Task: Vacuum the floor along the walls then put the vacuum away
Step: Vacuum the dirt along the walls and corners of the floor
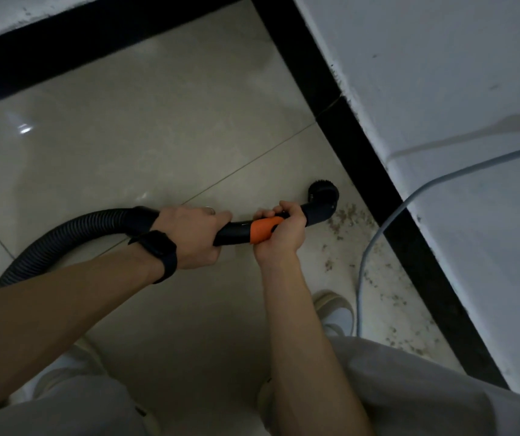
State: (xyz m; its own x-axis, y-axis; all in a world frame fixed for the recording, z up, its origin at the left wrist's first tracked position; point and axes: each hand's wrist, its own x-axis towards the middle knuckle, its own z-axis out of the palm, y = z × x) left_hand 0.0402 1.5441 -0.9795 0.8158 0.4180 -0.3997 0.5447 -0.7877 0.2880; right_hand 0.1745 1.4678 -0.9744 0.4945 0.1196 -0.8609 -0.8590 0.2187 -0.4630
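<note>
trousers (pixel 410 388), shoe (pixel 336 313), then grey cable (pixel 361 278) among debris (pixel 343 217).

We note brush head (pixel 323 196) near right baseboard (pixel 362 158); debris (pixel 347 219) on floor (pixel 158 136) between them; hose (pixel 63 229) runs left; cable (pixel 362 272) beside baseboard.

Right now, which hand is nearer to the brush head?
Right. The right hand grips the orange collar behind the brush head; the left hand grips the tube farther back, beside the hose.
</note>
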